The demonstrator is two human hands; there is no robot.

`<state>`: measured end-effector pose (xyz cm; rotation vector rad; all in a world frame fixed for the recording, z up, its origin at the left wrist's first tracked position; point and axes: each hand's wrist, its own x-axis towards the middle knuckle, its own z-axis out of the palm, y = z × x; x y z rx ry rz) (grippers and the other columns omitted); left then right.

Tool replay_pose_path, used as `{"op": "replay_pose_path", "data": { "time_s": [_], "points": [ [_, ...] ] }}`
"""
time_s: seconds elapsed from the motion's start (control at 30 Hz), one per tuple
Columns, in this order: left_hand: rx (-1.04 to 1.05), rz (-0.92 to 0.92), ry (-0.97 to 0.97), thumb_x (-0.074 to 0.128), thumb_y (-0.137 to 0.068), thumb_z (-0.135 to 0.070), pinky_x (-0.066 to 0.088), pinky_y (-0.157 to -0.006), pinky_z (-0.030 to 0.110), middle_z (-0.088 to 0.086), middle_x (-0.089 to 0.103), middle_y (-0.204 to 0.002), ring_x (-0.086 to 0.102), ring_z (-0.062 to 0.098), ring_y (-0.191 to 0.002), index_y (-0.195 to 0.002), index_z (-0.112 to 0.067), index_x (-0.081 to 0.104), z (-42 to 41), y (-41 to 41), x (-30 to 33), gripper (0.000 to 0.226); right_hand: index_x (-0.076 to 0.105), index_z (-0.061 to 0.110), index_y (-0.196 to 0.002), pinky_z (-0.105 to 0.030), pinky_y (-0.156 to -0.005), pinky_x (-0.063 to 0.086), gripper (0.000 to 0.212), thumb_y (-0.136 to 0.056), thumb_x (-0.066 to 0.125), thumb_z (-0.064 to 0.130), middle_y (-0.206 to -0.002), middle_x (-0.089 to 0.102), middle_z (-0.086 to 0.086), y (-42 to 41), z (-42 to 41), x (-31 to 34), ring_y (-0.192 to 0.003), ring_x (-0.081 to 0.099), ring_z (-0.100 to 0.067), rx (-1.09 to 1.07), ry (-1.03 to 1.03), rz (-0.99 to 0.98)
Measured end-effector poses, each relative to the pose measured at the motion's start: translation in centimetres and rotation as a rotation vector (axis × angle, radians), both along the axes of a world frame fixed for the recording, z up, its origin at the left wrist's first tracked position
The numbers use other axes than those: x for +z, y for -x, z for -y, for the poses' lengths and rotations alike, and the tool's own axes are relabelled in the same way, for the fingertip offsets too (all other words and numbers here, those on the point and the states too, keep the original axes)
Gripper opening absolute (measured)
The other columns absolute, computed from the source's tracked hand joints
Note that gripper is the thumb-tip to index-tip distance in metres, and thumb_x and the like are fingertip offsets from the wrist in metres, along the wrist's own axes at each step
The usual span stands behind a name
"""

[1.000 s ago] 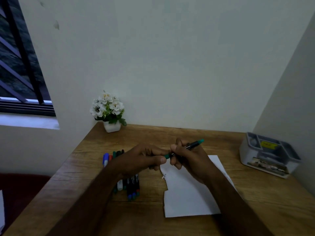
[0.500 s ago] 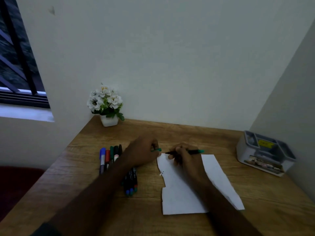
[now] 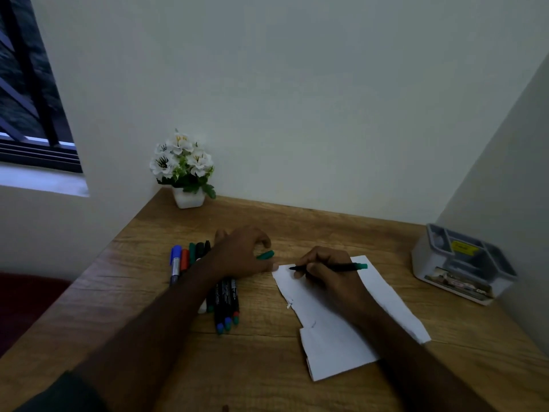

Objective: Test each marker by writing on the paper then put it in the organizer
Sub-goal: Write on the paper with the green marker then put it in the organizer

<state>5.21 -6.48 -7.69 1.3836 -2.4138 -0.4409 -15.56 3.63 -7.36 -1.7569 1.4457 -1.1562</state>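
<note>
Wooden counter fills the lower frame. We see the right hand gripping a green marker, tip on the paper at ctr. Left hand pinches the green cap by the spare markers. Organizer sits far right.

Under the left hand: middles of the loose markers hidden by wrist and forearm. Behind its fingers: most of the green cap. Under the right hand: marker tip contact with the paper too small to tell. Far right of it: organizer label unreadable.
</note>
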Motion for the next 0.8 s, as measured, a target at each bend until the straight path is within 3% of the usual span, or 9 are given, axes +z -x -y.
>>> {"op": "replay_pose_path", "data": {
  "time_s": [0.07,0.2,0.37,0.47,0.57,0.7,0.8],
  "points": [
    [0.008,-0.009,-0.028,0.066,-0.072,-0.067,0.02,-0.102,0.045,-0.017,0.049,-0.132,0.042,0.009,-0.126,-0.115,-0.037,0.057,0.0,-0.1,0.0,0.054,0.075,0.011,-0.083,-0.027,-0.081,0.056,0.023,-0.093,0.057,0.001,-0.088,0.074,0.004,0.0,0.2,-0.1,-0.092,0.069,-0.013,-0.005,0.011,-0.055],
    [0.022,-0.019,-0.028,0.067,-0.07,-0.068,0.021,-0.1,0.044,-0.017,0.05,-0.131,0.043,0.009,-0.125,-0.115,-0.036,0.057,0.0,0.1,-0.1,0.056,0.073,0.012,-0.074,-0.018,-0.069,0.052,0.015,-0.086,0.068,0.005,-0.078,0.071,0.007,-0.8,0.8,0.7,-0.08,0.066,-0.006,-0.09,0.043,-0.085],
    [0.028,-0.05,-0.024,0.067,-0.069,-0.069,0.022,-0.096,0.041,-0.02,0.05,-0.128,0.044,0.008,-0.122,-0.111,-0.038,0.057,0.0,0.1,-0.2,0.053,0.07,0.009,-0.068,-0.018,-0.061,0.048,0.013,-0.08,0.071,0.003,-0.07,0.067,0.005,-2.5,1.8,-0.1,-0.07,0.062,-0.008,-0.108,0.076,0.0],
    [0.037,-0.073,-0.023,0.068,-0.068,-0.07,0.022,-0.101,0.043,-0.021,0.051,-0.13,0.044,0.007,-0.123,-0.11,-0.039,0.059,0.2,-0.2,-0.3,0.053,0.068,0.004,-0.065,-0.017,-0.06,0.048,0.015,-0.08,0.068,0.0,-0.067,0.067,0.002,-2.3,2.1,-0.6,-0.067,0.062,-0.007,-0.125,0.036,0.039],
    [0.064,-0.082,-0.006,0.068,-0.069,-0.069,0.02,-0.101,0.042,-0.021,0.051,-0.132,0.044,0.008,-0.125,-0.111,-0.039,0.061,0.4,-0.2,-0.5,0.052,0.066,0.004,-0.065,-0.022,-0.06,0.049,0.015,-0.08,0.065,0.009,-0.067,0.068,-0.004,-2.1,2.3,-0.7,-0.068,0.065,-0.018,-0.121,0.021,0.038],
    [0.079,-0.088,-0.005,0.069,-0.067,-0.069,0.019,-0.102,0.043,-0.021,0.051,-0.134,0.042,0.009,-0.128,-0.11,-0.04,0.063,0.5,-0.2,-0.4,0.053,0.065,0.006,-0.068,-0.026,-0.058,0.05,0.016,-0.082,0.066,0.012,-0.069,0.07,-0.004,-2.3,2.4,-0.7,-0.068,0.066,-0.019,-0.107,-0.008,-0.01],
    [0.091,-0.086,0.001,0.07,-0.066,-0.069,0.018,-0.1,0.042,-0.021,0.051,-0.134,0.042,0.008,-0.129,-0.11,-0.04,0.063,0.5,0.0,-0.5,0.053,0.066,0.002,-0.068,-0.017,-0.055,0.047,0.015,-0.082,0.067,0.008,-0.068,0.069,-0.004,-2.5,2.6,-0.4,-0.063,0.064,-0.01,-0.102,0.036,-0.012]
  ]
}}
